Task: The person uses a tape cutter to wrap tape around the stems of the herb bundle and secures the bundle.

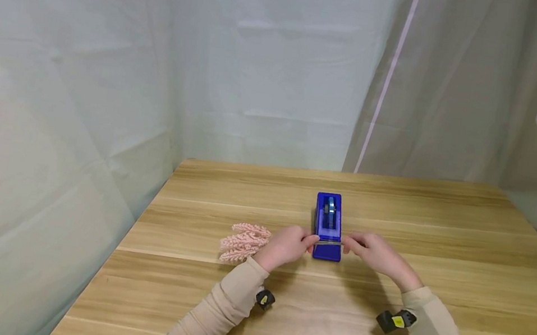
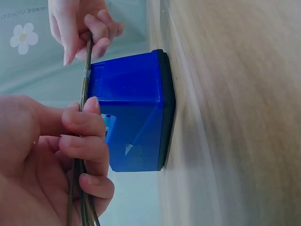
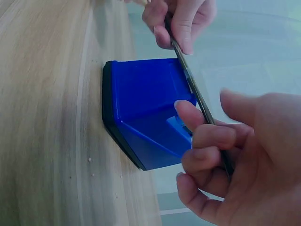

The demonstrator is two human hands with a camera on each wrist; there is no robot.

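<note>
2 hands: both pinch 1 thin stem, held level across the near end of a blue tape dispenser.
Left hand (image 1: 285, 245): fingers curled round the stem (image 1: 329, 243), thumb against it; the left wrist view shows several thin green stalks bunched in this fist.
Right hand (image 1: 375, 253): fingertips and thumb closed on the stem's other end, just right of the dispenser.
Stem: lies across the top edge of the dispenser, touching it, between the 2 hands.
Tape dispenser (image 1: 328, 225): stands on the table, middle of the board, long side running away from the person.
Wrist views only: the dispenser's black base strip flat on the wood, and a pale label or roll inside its hollow.
Head view only: a pink flower sprig (image 1: 244, 242) lying on the table just left of the left hand.
Sleeves: beige, with a small black and yellow device at each wrist.
Table (image 1: 431, 325): light wood with plank lines.
Room: pale grey-green curtains behind and at left; white flowers printed on the right curtain.
</note>
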